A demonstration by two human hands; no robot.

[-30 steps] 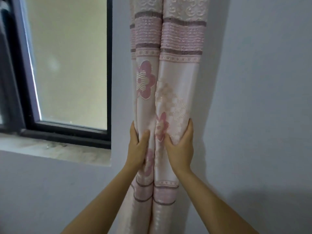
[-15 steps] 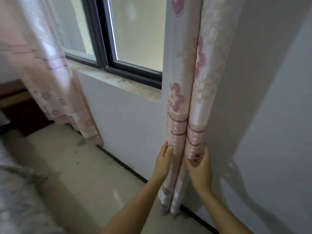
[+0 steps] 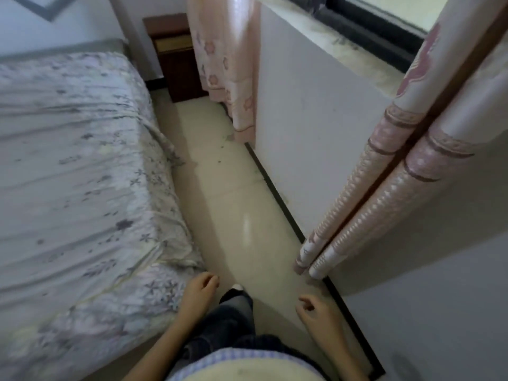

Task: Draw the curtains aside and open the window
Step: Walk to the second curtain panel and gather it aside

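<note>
The right-hand curtain [image 3: 390, 171], pale pink with flowers and striped bands, hangs gathered in two folds against the wall at the right. The other curtain [image 3: 228, 64] hangs gathered at the far side of the window. A strip of the dark window frame [image 3: 368, 26] shows at the top right above the sill [image 3: 343, 48]. My left hand [image 3: 199, 291] hangs low over the floor by the bed corner, fingers loosely curled and holding nothing. My right hand [image 3: 313, 312] hangs low too, curled and holding nothing, well below the curtain's hem.
A bed [image 3: 71, 166] with a floral sheet fills the left. A dark wooden nightstand [image 3: 176, 53] stands at the far end. A narrow strip of tiled floor [image 3: 236, 193] runs between bed and wall. My legs and one foot show at the bottom.
Both hands have let go of the right curtain and dropped to my sides. The view has swung down and left, from the window to the floor and bed.
</note>
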